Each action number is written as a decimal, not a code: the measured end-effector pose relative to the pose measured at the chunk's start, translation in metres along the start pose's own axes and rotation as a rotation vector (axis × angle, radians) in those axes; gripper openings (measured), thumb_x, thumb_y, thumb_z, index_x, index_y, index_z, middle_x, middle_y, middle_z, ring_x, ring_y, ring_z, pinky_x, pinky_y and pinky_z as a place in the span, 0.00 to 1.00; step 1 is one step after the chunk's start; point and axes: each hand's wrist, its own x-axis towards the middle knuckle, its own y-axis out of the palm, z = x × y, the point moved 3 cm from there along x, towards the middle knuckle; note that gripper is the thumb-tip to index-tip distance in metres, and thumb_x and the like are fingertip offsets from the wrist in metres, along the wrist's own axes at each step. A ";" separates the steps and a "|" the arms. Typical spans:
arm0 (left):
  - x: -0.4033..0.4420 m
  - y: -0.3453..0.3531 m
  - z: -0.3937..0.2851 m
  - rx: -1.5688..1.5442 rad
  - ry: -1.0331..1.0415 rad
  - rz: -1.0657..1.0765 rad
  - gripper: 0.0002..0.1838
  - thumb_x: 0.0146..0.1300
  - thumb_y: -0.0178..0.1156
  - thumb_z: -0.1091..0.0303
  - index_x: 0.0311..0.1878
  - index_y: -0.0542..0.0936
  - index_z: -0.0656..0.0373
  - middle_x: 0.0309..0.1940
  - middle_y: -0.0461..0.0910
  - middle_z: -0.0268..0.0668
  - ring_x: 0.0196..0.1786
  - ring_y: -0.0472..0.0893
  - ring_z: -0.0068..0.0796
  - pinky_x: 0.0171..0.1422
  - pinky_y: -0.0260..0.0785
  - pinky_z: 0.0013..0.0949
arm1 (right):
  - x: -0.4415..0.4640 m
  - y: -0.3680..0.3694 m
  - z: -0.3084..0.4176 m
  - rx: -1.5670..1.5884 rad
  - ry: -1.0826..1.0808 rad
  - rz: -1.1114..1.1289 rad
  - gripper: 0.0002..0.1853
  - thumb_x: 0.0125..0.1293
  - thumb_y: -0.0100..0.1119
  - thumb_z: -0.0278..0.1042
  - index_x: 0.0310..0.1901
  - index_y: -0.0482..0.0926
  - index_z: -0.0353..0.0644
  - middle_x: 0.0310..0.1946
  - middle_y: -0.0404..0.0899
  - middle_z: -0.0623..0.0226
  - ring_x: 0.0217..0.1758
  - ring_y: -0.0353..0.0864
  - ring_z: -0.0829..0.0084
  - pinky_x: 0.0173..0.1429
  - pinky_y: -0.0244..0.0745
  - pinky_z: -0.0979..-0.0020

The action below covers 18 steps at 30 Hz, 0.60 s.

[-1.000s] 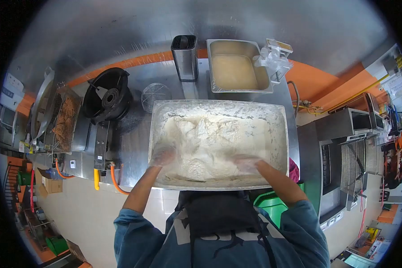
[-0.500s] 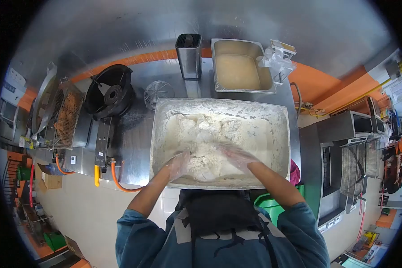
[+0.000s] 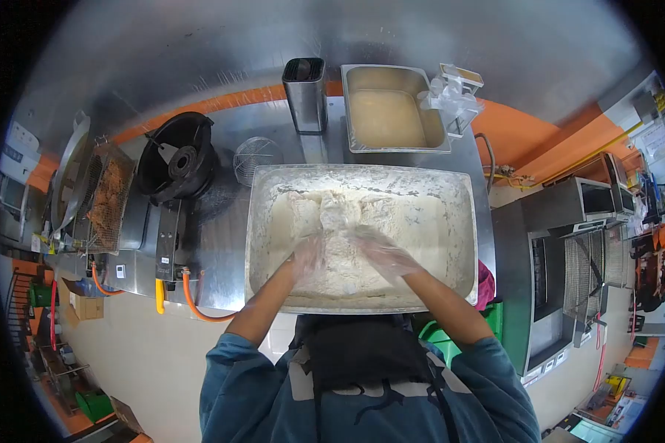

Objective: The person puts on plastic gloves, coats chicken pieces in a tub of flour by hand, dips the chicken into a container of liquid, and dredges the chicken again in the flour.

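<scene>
A large rectangular metal tray [image 3: 471, 244] holds white flour [image 3: 432, 244] with several flour-coated lumps [image 3: 377, 210] in it. My left hand [image 3: 307, 255], in a clear plastic glove, is in the flour left of the tray's middle. Opposite it, my right hand [image 3: 380, 255], gloved the same way, reaches in from the right. Flour is heaped between the two hands. Motion and flour blur the fingers of both, so their grip cannot be made out.
Behind the tray stand a metal container [image 3: 304, 96] and a deep pan of cloudy liquid [image 3: 347, 111]. A wire strainer [image 3: 258, 160], a black burner [image 3: 176, 156] and a basket of fried food [image 3: 109, 196] are at left. A green bin [image 3: 454, 345] is below right.
Both hands have come in from the tray's sides toward its middle, then moved a little farther from my body. The flour between them is more heaped.
</scene>
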 end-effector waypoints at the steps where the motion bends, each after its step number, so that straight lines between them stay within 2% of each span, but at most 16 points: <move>1: -0.004 -0.010 0.003 0.096 0.016 -0.027 0.27 0.64 0.33 0.50 0.58 0.61 0.60 0.56 0.62 0.40 0.59 0.61 0.31 0.62 0.50 0.28 | -0.001 -0.002 -0.009 0.011 -0.057 0.010 0.25 0.65 0.30 0.49 0.58 0.59 0.43 0.58 0.57 0.55 0.63 0.54 0.65 0.65 0.47 0.70; 2: -0.007 -0.019 0.005 0.219 0.034 -0.056 0.27 0.63 0.33 0.50 0.58 0.61 0.60 0.57 0.62 0.40 0.59 0.61 0.31 0.63 0.49 0.28 | -0.001 -0.002 -0.018 0.023 -0.115 0.021 0.26 0.64 0.30 0.50 0.58 0.60 0.43 0.59 0.57 0.56 0.63 0.53 0.65 0.65 0.47 0.70; 5: -0.005 -0.025 0.017 0.488 -0.035 -0.037 0.28 0.63 0.34 0.50 0.58 0.61 0.60 0.59 0.60 0.40 0.61 0.59 0.32 0.64 0.47 0.29 | -0.015 0.022 -0.048 0.233 0.121 0.011 0.25 0.64 0.30 0.49 0.58 0.60 0.44 0.60 0.55 0.57 0.64 0.51 0.65 0.66 0.45 0.69; 6: -0.001 -0.021 0.020 0.540 -0.091 0.005 0.28 0.63 0.34 0.50 0.59 0.60 0.60 0.59 0.59 0.41 0.62 0.57 0.32 0.65 0.46 0.29 | -0.014 0.028 -0.049 0.174 0.037 -0.040 0.25 0.64 0.30 0.49 0.58 0.59 0.44 0.60 0.56 0.57 0.64 0.51 0.65 0.66 0.45 0.69; 8: 0.003 -0.005 0.020 0.433 -0.094 0.000 0.27 0.62 0.35 0.50 0.57 0.62 0.61 0.55 0.62 0.41 0.58 0.60 0.33 0.61 0.50 0.31 | -0.007 0.039 -0.044 0.054 -0.130 -0.141 0.25 0.65 0.29 0.49 0.59 0.58 0.44 0.59 0.56 0.57 0.65 0.51 0.64 0.66 0.44 0.69; 10: -0.001 0.014 0.011 0.122 0.019 -0.092 0.25 0.62 0.37 0.50 0.51 0.67 0.61 0.46 0.69 0.43 0.50 0.67 0.34 0.53 0.59 0.34 | 0.005 0.041 -0.030 0.068 0.071 -0.116 0.26 0.65 0.29 0.50 0.60 0.56 0.44 0.60 0.55 0.57 0.64 0.51 0.63 0.67 0.43 0.70; 11: -0.002 0.011 0.010 0.037 -0.015 -0.061 0.25 0.62 0.38 0.51 0.51 0.67 0.61 0.45 0.70 0.42 0.49 0.67 0.34 0.53 0.59 0.34 | 0.009 0.036 -0.022 0.075 0.170 -0.101 0.27 0.65 0.28 0.50 0.60 0.55 0.44 0.60 0.55 0.57 0.64 0.51 0.62 0.67 0.42 0.70; 14: -0.004 -0.009 0.012 -0.229 -0.118 0.042 0.23 0.61 0.40 0.53 0.52 0.67 0.60 0.43 0.71 0.42 0.47 0.69 0.34 0.52 0.60 0.34 | -0.005 -0.004 0.019 0.081 0.063 -0.013 0.29 0.64 0.28 0.53 0.61 0.52 0.42 0.61 0.53 0.57 0.64 0.51 0.61 0.67 0.42 0.70; 16: -0.006 -0.021 0.017 -0.406 -0.192 0.118 0.22 0.61 0.41 0.54 0.52 0.67 0.60 0.42 0.72 0.41 0.45 0.70 0.35 0.51 0.60 0.34 | -0.022 -0.022 0.022 0.141 0.086 0.016 0.30 0.64 0.29 0.54 0.61 0.53 0.42 0.61 0.52 0.56 0.64 0.51 0.61 0.67 0.43 0.69; 17: -0.010 -0.033 0.023 0.097 -0.177 0.114 0.23 0.61 0.41 0.53 0.52 0.66 0.60 0.43 0.72 0.41 0.46 0.70 0.35 0.52 0.60 0.35 | -0.029 -0.026 0.019 0.173 0.096 0.030 0.30 0.63 0.29 0.55 0.61 0.53 0.42 0.62 0.51 0.56 0.64 0.52 0.60 0.66 0.43 0.68; 18: -0.018 -0.041 0.023 0.492 -0.140 0.127 0.23 0.61 0.40 0.53 0.53 0.66 0.60 0.44 0.72 0.41 0.46 0.70 0.36 0.52 0.60 0.35 | -0.029 -0.012 0.001 0.203 0.198 0.060 0.28 0.64 0.30 0.53 0.61 0.53 0.45 0.60 0.54 0.56 0.63 0.53 0.62 0.65 0.46 0.68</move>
